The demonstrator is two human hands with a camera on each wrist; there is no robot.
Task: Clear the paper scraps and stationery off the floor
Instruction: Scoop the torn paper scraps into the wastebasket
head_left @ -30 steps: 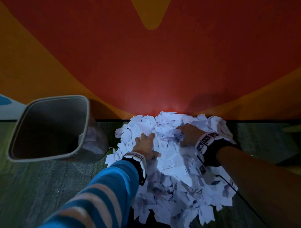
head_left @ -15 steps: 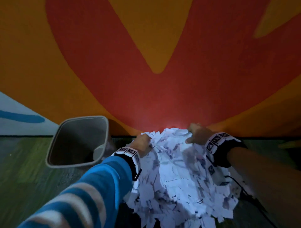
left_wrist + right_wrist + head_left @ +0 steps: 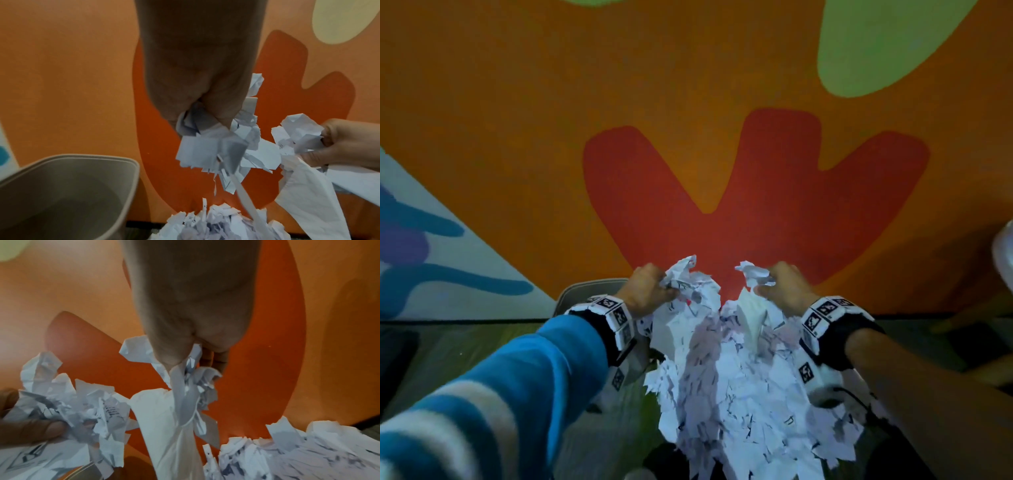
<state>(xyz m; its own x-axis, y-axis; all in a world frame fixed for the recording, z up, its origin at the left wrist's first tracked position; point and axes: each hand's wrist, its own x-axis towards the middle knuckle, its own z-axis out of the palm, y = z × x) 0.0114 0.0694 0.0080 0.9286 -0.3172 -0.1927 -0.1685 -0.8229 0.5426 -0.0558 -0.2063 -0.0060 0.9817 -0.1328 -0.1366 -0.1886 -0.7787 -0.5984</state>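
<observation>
At lower left of the head view we see the grey bin (image 3: 589,291) behind our left hand (image 3: 645,291), whose fingers (image 3: 224,112) clench crumpled paper scraps (image 3: 722,377). Centre frame, the scrap heap hangs between both hands. Right of it, our right hand (image 3: 784,287) clenches another bunch.

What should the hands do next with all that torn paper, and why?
Probably swing both handfuls left over the grey bin and let go. The left hand and right hand each grip paper scraps, lifted above the pile, and the bin stands open beside the left hand.
</observation>
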